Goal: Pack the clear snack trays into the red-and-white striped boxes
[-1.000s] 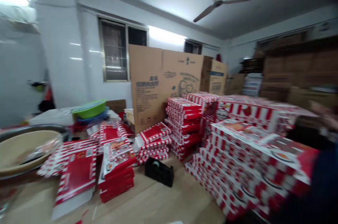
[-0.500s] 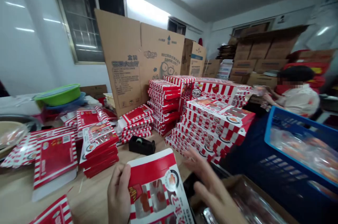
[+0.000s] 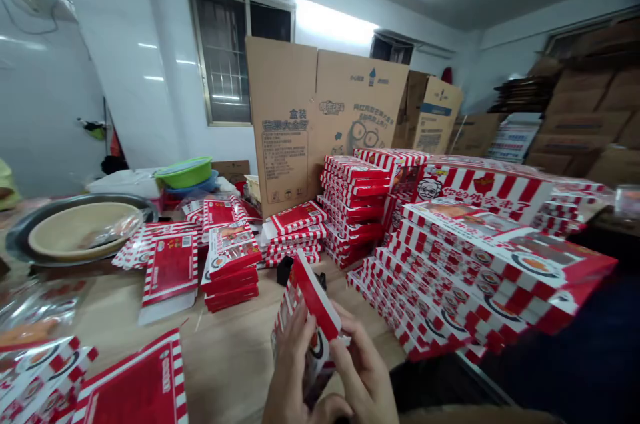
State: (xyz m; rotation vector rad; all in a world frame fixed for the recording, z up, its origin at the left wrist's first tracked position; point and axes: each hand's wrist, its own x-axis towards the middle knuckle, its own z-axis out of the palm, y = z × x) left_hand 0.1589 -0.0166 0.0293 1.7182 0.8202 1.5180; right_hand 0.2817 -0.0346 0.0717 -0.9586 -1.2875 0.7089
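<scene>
Left grip (image 3: 293, 359) and right grip (image 3: 364, 371) clenched on red-and-white striped carton (image 3: 311, 297), held upright between them, long axis near vertical, top leaning forward. Tape dispenser (image 3: 285, 271) just beyond grips, above bench (image 3: 240, 361).

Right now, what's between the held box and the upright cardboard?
Head view: behind the held box, a black tape dispenser and a low stack of red-and-white boxes.

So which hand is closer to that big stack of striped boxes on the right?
The right hand is nearer, just left of the stack of striped boxes. The left hand is farther away, on the other side of the red-and-white box that both hands hold.
</scene>
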